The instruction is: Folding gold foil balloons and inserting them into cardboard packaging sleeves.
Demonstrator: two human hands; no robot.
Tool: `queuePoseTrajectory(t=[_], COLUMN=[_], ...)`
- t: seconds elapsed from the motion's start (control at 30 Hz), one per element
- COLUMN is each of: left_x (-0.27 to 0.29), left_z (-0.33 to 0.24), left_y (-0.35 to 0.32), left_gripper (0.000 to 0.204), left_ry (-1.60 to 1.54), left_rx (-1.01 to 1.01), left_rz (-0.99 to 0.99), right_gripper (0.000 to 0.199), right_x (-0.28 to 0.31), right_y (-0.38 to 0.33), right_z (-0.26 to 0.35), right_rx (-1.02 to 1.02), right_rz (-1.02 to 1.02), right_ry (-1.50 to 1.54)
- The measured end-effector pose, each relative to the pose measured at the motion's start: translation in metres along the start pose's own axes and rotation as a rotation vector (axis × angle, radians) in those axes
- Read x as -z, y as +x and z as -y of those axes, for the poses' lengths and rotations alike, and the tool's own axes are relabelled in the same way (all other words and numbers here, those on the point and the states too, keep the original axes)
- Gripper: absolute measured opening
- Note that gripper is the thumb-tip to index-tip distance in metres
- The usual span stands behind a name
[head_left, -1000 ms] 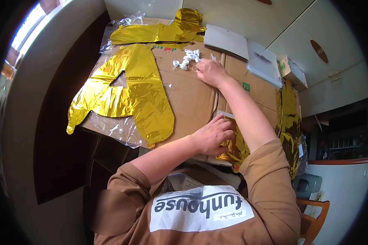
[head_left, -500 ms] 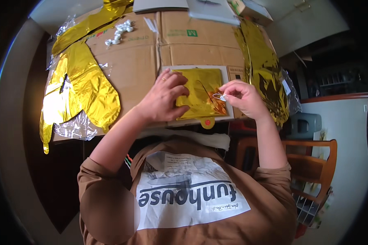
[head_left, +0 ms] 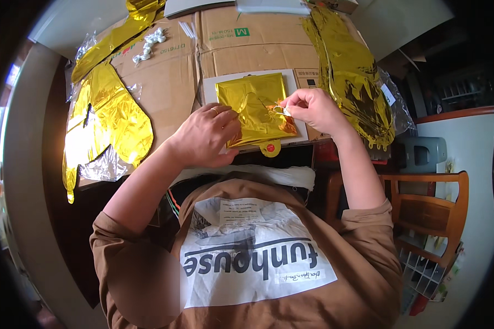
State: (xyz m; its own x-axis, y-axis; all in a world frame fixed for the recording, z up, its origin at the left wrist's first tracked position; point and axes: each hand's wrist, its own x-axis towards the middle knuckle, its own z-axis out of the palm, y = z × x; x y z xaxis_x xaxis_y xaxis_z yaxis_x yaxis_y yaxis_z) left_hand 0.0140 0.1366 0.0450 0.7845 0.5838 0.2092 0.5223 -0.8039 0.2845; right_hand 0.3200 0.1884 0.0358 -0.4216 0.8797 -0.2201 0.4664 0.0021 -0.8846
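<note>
A folded packet of shiny gold foil [head_left: 258, 90] lies flat on a white board [head_left: 209, 92], in front of me. Its lower right part shows an orange print. My left hand [head_left: 211, 131] rests over the packet's near left edge, fingers bent and apart, holding nothing that I can see. Over the packet's right side, my right hand [head_left: 315, 109] pinches a small white string bundle [head_left: 282, 111] with a loose loop. A round yellow tab [head_left: 270, 148] with a red centre sticks out at the near edge.
Flattened cardboard [head_left: 225, 55] covers the table. Large gold foil shapes [head_left: 121, 118] lie at its left, more gold foil [head_left: 348, 77] at its right. Several white string bundles [head_left: 148, 45] sit at the back left. A wooden chair [head_left: 428, 211] stands to my right.
My left hand has slid toward me along the packet's left edge. The right hand keeps its pinch on the white string bundle over the packet. The whole view has shifted slightly.
</note>
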Motion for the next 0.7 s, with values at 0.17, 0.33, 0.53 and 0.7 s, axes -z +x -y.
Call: queuePoseTrajectory(t=[0.17,0.33,0.53,0.7], left_x=[-0.002,-0.018,-0.021,-0.012], left_z=[-0.007,-0.017,-0.003,0.020], left_y=[0.001,0.002,0.002,0.002], left_gripper=[0.047,0.037,0.032,0.028], left_ry=[0.107,0.248,0.105,-0.077], left_rx=[-0.023,0.038,0.031,0.021], left_rz=[-0.076,-0.087,-0.226,-0.277], right_gripper=[0.006,0.006,0.005,0.005], right_x=[-0.003,-0.001,-0.002,-0.002], right_y=[-0.003,-0.002,-0.003,-0.004], right_z=[0.002,0.000,0.002,-0.004], right_rx=[-0.003,0.000,-0.005,0.066], right_rz=[-0.014,-0.009,-0.012,-0.001], right_ry=[0.001,0.014,0.029,0.110])
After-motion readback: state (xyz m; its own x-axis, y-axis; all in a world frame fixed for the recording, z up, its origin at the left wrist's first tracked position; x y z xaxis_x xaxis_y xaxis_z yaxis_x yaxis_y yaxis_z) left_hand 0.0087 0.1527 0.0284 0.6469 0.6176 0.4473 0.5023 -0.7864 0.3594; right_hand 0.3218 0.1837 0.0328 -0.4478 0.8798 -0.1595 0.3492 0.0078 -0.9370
